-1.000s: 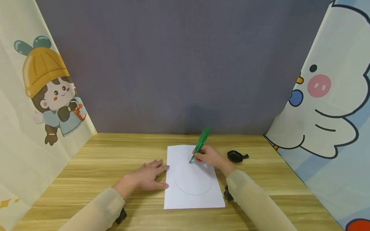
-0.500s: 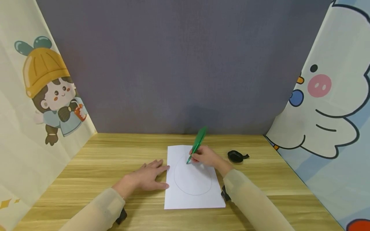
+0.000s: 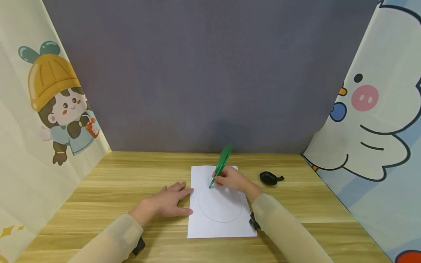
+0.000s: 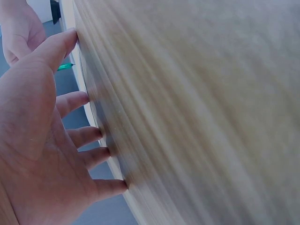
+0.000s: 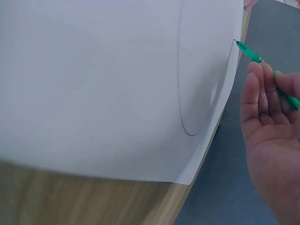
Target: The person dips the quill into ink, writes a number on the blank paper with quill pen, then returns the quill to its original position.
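A sheet of white paper (image 3: 210,230) lies on the table, bearing a thin drawn oval outline (image 3: 223,222). My right hand (image 3: 231,179) pinches a green pen with a feather-shaped top (image 3: 223,157), its tip on the paper at the outline's upper left. In the right wrist view, the pen's point (image 5: 248,50) meets the thin line near the sheet's edge, beyond my right hand (image 5: 272,140). My left hand (image 3: 167,201) lies with fingers spread beside the sheet, index fingertip and thumb tip at its left edge. The left wrist view shows the left hand's (image 4: 37,122) fingertips on the tabletop.
A small black oval thing with a short tail (image 3: 268,178) lies on the wooden table (image 3: 131,171), right of the paper. A dark grey panel (image 3: 204,80) stands behind the table. Cartoon-printed cloths hang at left (image 3: 19,190) and right (image 3: 371,197).
My right hand has moved left with the pen, its tip sliding left and slightly nearer to me along the outline's top. My left hand keeps its place beside the paper.
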Demonstrator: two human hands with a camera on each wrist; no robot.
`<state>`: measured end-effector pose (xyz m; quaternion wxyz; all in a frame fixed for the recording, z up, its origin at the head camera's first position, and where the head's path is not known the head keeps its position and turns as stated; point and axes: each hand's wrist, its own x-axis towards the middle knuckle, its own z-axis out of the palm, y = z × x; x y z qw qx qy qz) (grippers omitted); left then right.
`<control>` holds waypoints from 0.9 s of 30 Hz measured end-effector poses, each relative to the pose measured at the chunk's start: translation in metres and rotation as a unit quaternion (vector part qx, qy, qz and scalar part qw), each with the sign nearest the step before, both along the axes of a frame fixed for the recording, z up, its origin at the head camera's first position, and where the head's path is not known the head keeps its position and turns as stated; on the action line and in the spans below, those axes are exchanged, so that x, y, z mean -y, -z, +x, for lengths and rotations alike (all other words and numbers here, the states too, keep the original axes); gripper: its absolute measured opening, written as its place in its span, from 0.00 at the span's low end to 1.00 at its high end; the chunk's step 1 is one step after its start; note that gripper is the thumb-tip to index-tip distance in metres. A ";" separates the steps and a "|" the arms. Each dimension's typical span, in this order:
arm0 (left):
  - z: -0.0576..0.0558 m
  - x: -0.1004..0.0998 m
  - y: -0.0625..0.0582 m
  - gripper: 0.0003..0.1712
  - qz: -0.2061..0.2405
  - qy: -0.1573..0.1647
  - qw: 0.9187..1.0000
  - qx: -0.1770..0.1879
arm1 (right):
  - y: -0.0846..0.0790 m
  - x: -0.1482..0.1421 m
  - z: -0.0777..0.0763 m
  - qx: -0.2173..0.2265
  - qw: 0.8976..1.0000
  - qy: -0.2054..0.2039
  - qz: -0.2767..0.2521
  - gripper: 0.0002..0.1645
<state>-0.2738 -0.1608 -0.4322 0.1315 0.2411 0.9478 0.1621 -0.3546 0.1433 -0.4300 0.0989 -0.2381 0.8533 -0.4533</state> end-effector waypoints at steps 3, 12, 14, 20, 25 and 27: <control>0.000 0.000 0.000 0.51 -0.002 0.000 1.000 0.002 | 0.000 0.001 0.001 -0.008 1.000 -0.004 0.008 0.14; -0.002 -0.002 0.001 0.50 -0.008 -0.005 1.000 -0.002 | -0.001 0.007 0.003 -0.017 0.999 -0.019 0.021 0.14; -0.002 -0.002 0.001 0.50 -0.007 -0.005 1.000 -0.002 | -0.002 0.008 0.004 -0.018 0.999 -0.023 0.020 0.13; -0.001 -0.002 0.001 0.50 -0.006 -0.006 1.000 0.001 | -0.002 0.013 0.007 -0.015 0.999 -0.033 0.014 0.12; 0.000 -0.002 -0.001 0.51 -0.004 -0.003 1.000 -0.001 | -0.001 0.016 0.008 -0.012 0.999 -0.039 0.015 0.12; 0.000 -0.002 -0.001 0.51 -0.003 -0.003 1.000 -0.001 | -0.001 0.017 0.009 -0.011 0.999 -0.040 0.015 0.12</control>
